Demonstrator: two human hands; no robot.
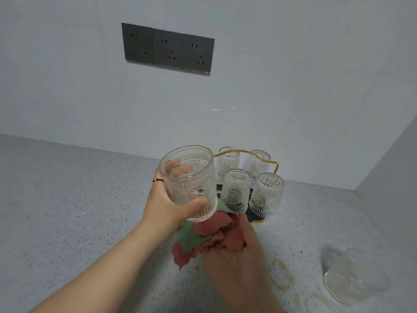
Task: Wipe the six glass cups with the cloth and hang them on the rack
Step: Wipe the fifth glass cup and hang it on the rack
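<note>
My left hand (168, 205) grips an embossed glass cup (188, 175) held up and tilted above the counter. Just below its base, my right hand (234, 256) holds a bunched red and green cloth (203, 236). Behind the cup stands a gold wire rack (274, 163) on a dark base, with several matching cups (235, 190) hanging upside down on it. Another glass cup (352, 276) lies on its side on the counter at the lower right.
The speckled grey counter (79, 199) meets a white wall with a dark triple socket panel (168, 49). A side wall closes in on the right. Yellowish stains (282, 276) mark the counter near the lying cup.
</note>
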